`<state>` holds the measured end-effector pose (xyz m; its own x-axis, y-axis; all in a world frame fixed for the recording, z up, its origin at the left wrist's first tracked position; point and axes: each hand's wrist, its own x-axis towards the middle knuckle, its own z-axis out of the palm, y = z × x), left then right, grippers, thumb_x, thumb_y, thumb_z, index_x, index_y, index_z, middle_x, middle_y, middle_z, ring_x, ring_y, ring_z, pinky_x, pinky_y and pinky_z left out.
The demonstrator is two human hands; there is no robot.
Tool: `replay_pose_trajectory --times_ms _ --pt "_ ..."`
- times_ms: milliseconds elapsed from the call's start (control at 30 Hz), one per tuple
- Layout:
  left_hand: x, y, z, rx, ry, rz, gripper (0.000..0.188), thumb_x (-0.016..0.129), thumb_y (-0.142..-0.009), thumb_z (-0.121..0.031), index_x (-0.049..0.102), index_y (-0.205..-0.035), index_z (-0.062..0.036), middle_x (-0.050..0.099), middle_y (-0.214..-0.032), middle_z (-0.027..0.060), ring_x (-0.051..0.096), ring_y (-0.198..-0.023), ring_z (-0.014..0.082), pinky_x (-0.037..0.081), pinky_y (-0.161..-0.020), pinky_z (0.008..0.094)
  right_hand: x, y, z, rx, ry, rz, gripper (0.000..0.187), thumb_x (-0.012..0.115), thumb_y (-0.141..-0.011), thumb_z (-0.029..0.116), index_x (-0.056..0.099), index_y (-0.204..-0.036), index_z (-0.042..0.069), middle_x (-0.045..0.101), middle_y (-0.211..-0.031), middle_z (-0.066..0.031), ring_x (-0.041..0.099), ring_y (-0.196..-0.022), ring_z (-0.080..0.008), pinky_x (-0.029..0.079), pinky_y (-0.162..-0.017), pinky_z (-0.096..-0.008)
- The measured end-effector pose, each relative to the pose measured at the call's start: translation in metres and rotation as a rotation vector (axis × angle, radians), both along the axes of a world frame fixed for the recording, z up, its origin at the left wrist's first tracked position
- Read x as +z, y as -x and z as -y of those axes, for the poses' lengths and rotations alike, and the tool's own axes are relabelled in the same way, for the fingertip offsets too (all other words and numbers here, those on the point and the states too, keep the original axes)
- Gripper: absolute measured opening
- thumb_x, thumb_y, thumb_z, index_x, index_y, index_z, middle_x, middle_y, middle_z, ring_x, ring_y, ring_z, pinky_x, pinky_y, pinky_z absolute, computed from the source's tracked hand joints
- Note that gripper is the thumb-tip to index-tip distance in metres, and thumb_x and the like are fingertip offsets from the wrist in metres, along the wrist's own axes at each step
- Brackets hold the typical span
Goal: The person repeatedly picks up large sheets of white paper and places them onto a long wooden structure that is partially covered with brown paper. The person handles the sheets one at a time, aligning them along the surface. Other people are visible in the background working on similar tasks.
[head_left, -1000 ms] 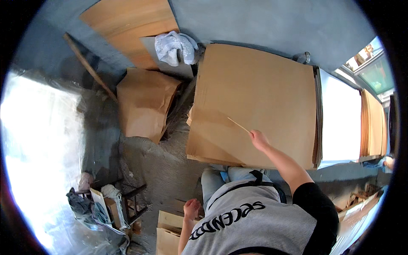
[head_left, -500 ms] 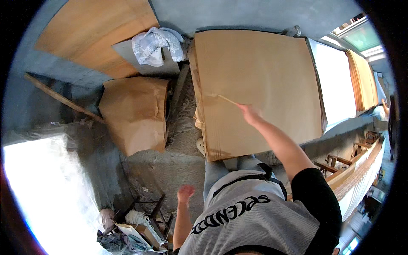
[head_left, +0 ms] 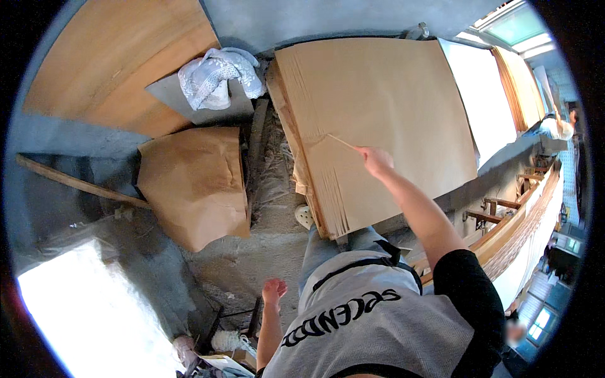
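A pile of large brown paper sheets (head_left: 403, 94) lies in front of me, with several parallel creases along the left side of its top sheet. My right hand (head_left: 378, 162) is above it, closed round one end of a thin wooden stick (head_left: 343, 143). The stick's far tip points left and meets the paper close to the creased side. Low at my left side hangs my left hand (head_left: 274, 291), away from the pile. Its fingers are loosely bent and a little apart, with nothing visible in them.
Left of the pile, more brown paper (head_left: 192, 183) covers a block-like shape. A white patterned cloth (head_left: 220, 79) lies on a grey board behind it. White sheets (head_left: 482, 94) stand to the right. A wooden beam (head_left: 82, 183) leans at far left; a person (head_left: 558, 126) is at far right.
My view has turned slightly. Creases along the paper's left side, near and far, stand out more than before. The stick still touches the sheet; my left hand remains at my side.
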<state>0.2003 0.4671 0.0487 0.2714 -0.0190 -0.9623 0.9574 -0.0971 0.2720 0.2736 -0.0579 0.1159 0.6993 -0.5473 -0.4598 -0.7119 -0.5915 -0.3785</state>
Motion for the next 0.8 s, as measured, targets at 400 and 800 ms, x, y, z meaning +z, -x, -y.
replay_pose_trajectory --times_ms 400,800 --pt "0.008 -0.032 0.009 -0.158 0.03 0.123 0.016 0.055 -0.082 -0.021 0.055 -0.089 -0.0064 0.06 -0.075 0.0068 0.06 -0.064 0.0189 0.05 -0.057 0.0299 -0.038 0.005 0.014 -0.006 0.137 0.08 0.039 0.045 -0.075 0.006 0.059 -0.106 0.025 0.061 -0.074 -0.0096 0.059 -0.062 -0.0239 0.044 -0.051 -0.0366" --pt "0.014 -0.023 0.026 -0.287 0.018 0.109 0.017 0.055 -0.082 -0.022 0.054 -0.091 -0.007 0.06 -0.079 0.008 0.06 -0.067 0.0196 0.051 -0.06 0.0318 -0.001 -0.052 -0.028 0.107 0.112 0.019 0.033 0.043 -0.079 0.011 0.06 -0.104 0.024 0.063 -0.08 -0.0089 0.06 -0.069 -0.0221 0.047 -0.058 -0.0361"
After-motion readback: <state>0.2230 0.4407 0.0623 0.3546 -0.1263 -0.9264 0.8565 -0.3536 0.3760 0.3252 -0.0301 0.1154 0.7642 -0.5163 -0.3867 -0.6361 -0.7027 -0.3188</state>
